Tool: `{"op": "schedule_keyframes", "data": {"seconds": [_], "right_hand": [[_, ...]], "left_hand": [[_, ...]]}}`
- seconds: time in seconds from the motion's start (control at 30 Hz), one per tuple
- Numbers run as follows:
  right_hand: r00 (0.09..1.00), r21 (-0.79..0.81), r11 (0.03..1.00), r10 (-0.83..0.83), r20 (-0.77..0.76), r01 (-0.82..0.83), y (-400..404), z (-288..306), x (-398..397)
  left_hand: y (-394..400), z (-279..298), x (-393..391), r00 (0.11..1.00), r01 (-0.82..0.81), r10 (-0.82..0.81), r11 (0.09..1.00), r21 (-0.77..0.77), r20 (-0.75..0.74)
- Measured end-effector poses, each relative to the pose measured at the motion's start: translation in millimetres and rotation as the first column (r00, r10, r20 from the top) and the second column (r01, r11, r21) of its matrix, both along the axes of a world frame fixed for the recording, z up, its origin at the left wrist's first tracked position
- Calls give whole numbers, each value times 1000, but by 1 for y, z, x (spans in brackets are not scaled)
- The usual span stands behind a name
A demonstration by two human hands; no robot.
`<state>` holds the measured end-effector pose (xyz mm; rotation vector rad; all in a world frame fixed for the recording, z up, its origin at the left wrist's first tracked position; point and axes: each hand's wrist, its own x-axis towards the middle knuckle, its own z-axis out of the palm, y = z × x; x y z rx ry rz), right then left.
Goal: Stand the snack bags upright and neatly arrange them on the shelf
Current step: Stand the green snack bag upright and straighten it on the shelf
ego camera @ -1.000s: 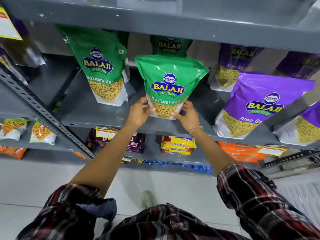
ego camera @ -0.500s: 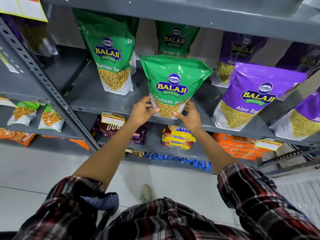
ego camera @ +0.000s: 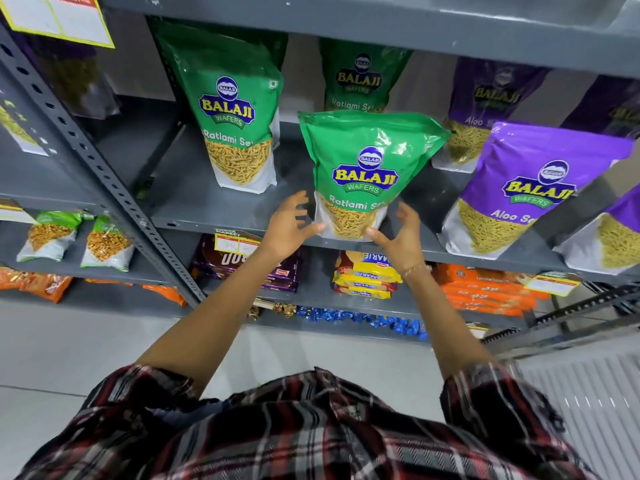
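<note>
A green Balaji Ratlami Sev bag (ego camera: pixel 367 168) stands upright at the front edge of the grey shelf (ego camera: pixel 214 206). My left hand (ego camera: pixel 289 225) is at its lower left corner, fingers spread, thumb tip at the bag's bottom. My right hand (ego camera: pixel 401 237) is at its lower right, fingers apart, barely touching. Another green bag (ego camera: pixel 232 116) stands to the left, a third green bag (ego camera: pixel 360 81) behind. Purple Aloo Sev bags (ego camera: pixel 526 188) stand to the right.
An upper shelf (ego camera: pixel 346 22) hangs just over the bags. A perforated steel upright (ego camera: pixel 86 157) separates the left bay, which holds small snack packets (ego camera: pixel 104 242). The lower shelf carries biscuit packs (ego camera: pixel 363 275), dark packs and orange packets (ego camera: pixel 485 292). A price tag (ego camera: pixel 235 242) is on the shelf edge.
Both hands have let go of the front green bag and opened, drawing slightly away from its sides. The bag stays standing. My view has moved closer and tilted up.
</note>
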<state>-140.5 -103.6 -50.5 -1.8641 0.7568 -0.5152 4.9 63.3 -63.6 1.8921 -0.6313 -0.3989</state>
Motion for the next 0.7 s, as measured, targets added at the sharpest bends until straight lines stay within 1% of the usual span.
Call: {"op": "schedule_keyframes", "data": {"seconds": [0.03, 0.07, 0.1, 0.13, 0.17, 0.2, 0.23, 0.27, 0.3, 0.37, 0.43, 0.5, 0.53, 0.57, 0.63, 0.7], "right_hand": [[990, -82, 989, -121, 77, 127, 15, -3, -5], [970, -164, 962, -192, 150, 216, 33, -4, -10], [963, -206, 952, -185, 195, 224, 53, -6, -9], [975, -233, 961, -106, 193, 151, 73, -5, -4], [987, -259, 965, 7, 159, 34, 90, -4, 8], [986, -285, 954, 131, 103, -97, 105, -1, 23], [970, -301, 930, 237, 57, -210, 115, 1, 44], [951, -296, 912, 308, 35, -284, 123, 8, 67], [941, -267, 909, 338, 23, -320, 126, 12, 94], [938, -204, 919, 345, 10, -336, 130, 26, 143], [945, -121, 938, 325, -27, -326, 128, 36, 182], [953, -31, 956, 287, -99, -291, 124, 41, 207], [955, -28, 962, 267, -127, -272, 122, 40, 215], [958, -46, 966, 244, -148, -253, 120, 38, 220], [972, -77, 978, 179, -152, -192, 119, 35, 222], [980, -60, 985, 152, -131, -161, 121, 33, 216]], "left_hand": [[11, 1, 10, 998, -58, 58, 998, -22, 33], [23, 2, 25, 986, -149, 154, 986, -71, 70], [37, 2, 40, 959, -255, 269, 956, -146, 84], [50, 4, 56, 918, -362, 388, 905, -223, 82], [64, 7, 74, 865, -461, 495, 850, -257, 86], [75, 13, 90, 821, -524, 562, 811, -260, 100], [86, 19, 107, 799, -556, 590, 798, -233, 114], [94, 25, 125, 803, -560, 583, 809, -177, 124], [100, 29, 141, 828, -532, 541, 841, -96, 146], [107, 36, 166, 903, -416, 404, 907, 65, 149], [106, 40, 177, 958, -285, 275, 947, 147, 86], [102, 40, 183, 987, -158, 158, 978, 134, 14], [101, 36, 187, 995, -96, 96, 989, 112, 4], [102, 34, 188, 997, -74, 75, 991, 112, -5], [104, 23, 192, 990, -138, 140, 987, 87, -14], [107, 21, 186, 977, -211, 212, 977, 44, -13]]}}
